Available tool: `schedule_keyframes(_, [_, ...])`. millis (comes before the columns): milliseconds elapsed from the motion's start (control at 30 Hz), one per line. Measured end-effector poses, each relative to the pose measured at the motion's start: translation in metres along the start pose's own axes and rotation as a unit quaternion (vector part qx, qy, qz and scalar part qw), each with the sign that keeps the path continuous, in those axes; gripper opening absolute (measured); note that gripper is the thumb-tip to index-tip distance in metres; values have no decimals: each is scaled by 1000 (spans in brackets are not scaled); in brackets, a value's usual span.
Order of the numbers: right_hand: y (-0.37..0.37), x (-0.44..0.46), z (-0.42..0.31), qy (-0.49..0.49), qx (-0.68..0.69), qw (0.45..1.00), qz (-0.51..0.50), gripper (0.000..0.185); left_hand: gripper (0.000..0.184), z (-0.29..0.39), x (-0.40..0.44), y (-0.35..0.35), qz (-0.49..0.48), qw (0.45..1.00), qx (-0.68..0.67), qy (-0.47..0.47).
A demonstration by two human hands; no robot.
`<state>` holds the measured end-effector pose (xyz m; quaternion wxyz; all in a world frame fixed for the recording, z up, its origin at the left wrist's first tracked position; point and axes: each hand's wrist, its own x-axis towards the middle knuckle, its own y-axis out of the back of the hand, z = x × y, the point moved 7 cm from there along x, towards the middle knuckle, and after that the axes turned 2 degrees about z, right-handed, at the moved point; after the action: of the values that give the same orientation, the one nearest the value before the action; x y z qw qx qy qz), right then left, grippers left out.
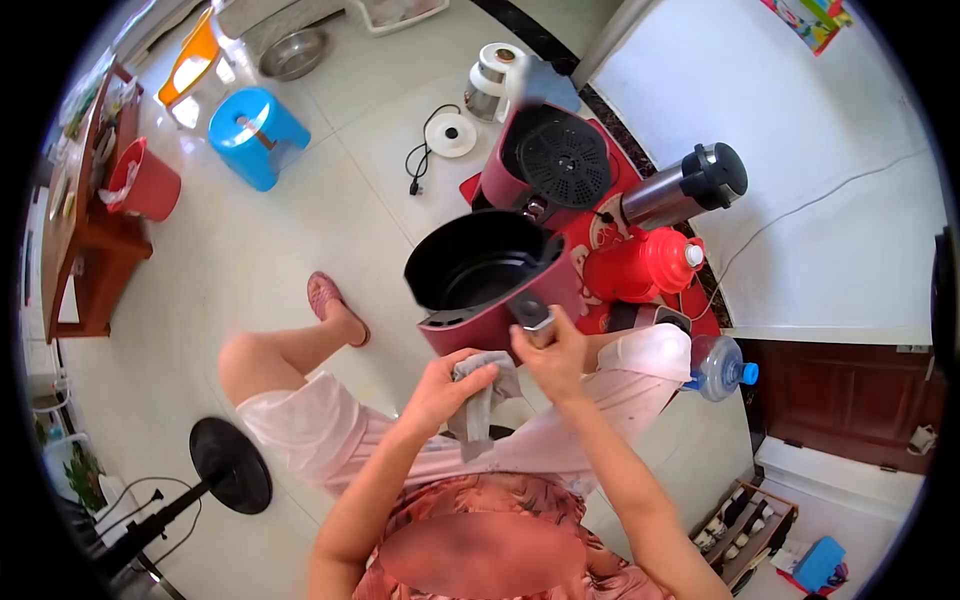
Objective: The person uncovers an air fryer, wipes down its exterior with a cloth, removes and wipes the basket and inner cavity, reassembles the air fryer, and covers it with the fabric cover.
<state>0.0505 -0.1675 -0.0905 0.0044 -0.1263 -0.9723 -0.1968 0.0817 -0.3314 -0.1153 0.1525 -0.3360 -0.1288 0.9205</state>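
Observation:
My right hand [556,352] is wrapped round the dark handle [533,316] of an air fryer basket [470,262], pink outside and black within. The basket is held up in front of my knees, its open top tilted so the inside shows. My left hand [445,388] grips a grey cloth [484,400] near the basket's lower edge; I cannot tell whether it touches the basket. Beyond the basket is the pink air fryer body [545,158], its black perforated part facing up, on a red mat [625,180].
Beside the mat are a red thermos [640,265], a steel vacuum flask [680,188], a kettle [492,82] with its corded base [450,134], and a water bottle [722,368]. To the left stand a blue stool [258,135], a red bin [148,182] and a black round stand [230,465].

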Motion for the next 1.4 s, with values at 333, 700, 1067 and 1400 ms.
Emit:
schedule_keyframes(333, [-99, -9, 85, -120, 61, 972, -194, 29, 57, -54, 97, 75, 182, 979, 38, 79])
schedule_keyframes(700, [-105, 22, 118, 45, -137, 959, -246, 32, 34, -95, 152, 71, 125, 958, -141, 217])
schedule_keyframes(1067, [-101, 26, 130, -16, -313, 824, -472, 34, 26, -125, 166, 71, 142, 972, -83, 168])
schedule_keyframes(1400, [20, 280, 105, 194, -424, 882, -66, 28, 20, -88, 150, 88, 206, 970, 100, 79])
